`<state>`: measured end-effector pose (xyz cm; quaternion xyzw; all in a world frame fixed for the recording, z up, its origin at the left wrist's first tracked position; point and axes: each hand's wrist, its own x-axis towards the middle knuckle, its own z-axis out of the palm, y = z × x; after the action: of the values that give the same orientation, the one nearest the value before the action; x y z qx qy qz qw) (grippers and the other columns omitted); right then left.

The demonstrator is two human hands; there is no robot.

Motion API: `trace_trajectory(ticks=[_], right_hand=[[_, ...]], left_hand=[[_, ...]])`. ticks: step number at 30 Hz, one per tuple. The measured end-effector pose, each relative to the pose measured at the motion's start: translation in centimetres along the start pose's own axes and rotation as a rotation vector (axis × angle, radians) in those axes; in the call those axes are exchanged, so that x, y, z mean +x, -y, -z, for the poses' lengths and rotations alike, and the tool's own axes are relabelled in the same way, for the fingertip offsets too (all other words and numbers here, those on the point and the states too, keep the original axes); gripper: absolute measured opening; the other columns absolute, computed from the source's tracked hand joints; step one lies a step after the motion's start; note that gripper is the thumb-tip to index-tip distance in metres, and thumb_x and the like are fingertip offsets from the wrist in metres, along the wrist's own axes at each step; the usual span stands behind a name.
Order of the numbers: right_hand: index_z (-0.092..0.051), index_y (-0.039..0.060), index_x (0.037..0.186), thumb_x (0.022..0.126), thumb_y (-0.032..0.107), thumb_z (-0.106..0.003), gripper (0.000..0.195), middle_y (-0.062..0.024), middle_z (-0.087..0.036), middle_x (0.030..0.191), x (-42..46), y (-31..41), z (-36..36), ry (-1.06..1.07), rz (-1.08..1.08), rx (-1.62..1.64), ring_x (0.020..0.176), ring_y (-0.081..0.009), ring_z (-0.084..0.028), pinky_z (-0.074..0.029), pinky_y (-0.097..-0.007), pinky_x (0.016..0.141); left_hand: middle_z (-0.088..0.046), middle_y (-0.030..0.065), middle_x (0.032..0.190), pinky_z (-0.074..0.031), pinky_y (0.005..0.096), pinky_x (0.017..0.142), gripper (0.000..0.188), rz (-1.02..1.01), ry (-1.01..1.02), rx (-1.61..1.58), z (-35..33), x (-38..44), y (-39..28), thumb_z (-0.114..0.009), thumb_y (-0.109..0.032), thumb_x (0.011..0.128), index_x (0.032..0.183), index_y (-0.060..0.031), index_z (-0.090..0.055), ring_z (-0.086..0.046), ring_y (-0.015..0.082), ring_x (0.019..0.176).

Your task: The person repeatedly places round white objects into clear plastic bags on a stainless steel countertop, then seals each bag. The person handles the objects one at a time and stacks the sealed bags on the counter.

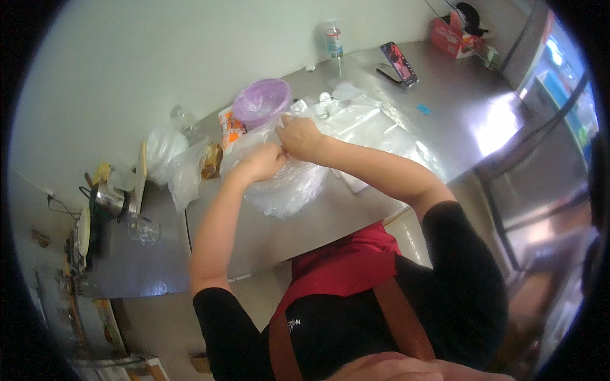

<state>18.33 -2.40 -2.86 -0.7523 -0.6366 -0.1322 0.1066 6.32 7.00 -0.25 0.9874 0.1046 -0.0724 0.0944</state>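
A clear plastic bag [290, 190] lies bunched on the steel table in front of me. My left hand [265, 161] grips the gathered film near its upper part, with the fingers curled in. Close beside it, my right hand [300, 135] pinches the same film, its fingertips touching or nearly touching the left ones. What the bag contains, if anything, cannot be made out. Just beyond my hands stands a purple plastic basket [262, 101] with clear film inside. Flat translucent plastic bags [362, 126] spread out to the right of my right hand.
The steel table [305, 233] bears an orange-and-white packet [230, 127], more plastic bags [183, 178] and a brown package [212, 162] at left. A clear jar [333, 40] stands by the wall. Further right are a phone on a stand [400, 64] and a red box [452, 38].
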Motion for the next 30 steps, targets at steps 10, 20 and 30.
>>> trace_trajectory(ticks=[10, 20, 30], right_hand=[[-0.051, 0.0032, 0.114, 0.069, 0.025, -0.070, 0.054, -0.0149, -0.053, 0.104, 0.0, -1.0, -1.0, 0.007, -0.027, 0.097, 0.094, -0.0294, -0.057, -0.050, -0.0370, 0.073], [-0.038, 0.0042, 0.131, 0.075, 0.036, -0.066, 0.070, -0.0198, -0.051, 0.121, -2.9, -2.8, -0.8, 0.116, -0.380, 0.876, 0.109, -0.0325, -0.053, -0.043, -0.0385, 0.091], [-0.042, 0.0083, 0.126, 0.065, 0.022, -0.078, 0.072, -0.0152, -0.037, 0.128, -9.8, -1.9, 0.4, -0.215, 0.051, 0.883, 0.107, -0.0305, -0.049, -0.043, -0.0397, 0.091]], left_hand=[[-0.058, 0.0189, 0.113, -0.044, 0.0405, 0.086, 0.045, 0.439, -0.410, 0.054, 3.9, 0.0, 0.9, -0.043, -0.040, 0.091, 0.116, -0.0039, -0.054, -0.058, 0.0353, 0.098], [-0.056, 0.0127, 0.108, -0.041, 0.0329, 0.091, 0.046, -0.028, -0.428, -0.932, -5.5, -6.6, 9.9, -0.060, -0.022, 0.085, 0.125, -0.0043, -0.046, -0.050, 0.0208, 0.107], [-0.046, 0.0111, 0.111, -0.046, 0.0351, 0.078, 0.063, 0.208, -0.847, -0.342, -7.8, -11.2, 0.8, -0.078, -0.005, 0.055, 0.110, -0.0047, -0.049, -0.052, 0.0262, 0.096]])
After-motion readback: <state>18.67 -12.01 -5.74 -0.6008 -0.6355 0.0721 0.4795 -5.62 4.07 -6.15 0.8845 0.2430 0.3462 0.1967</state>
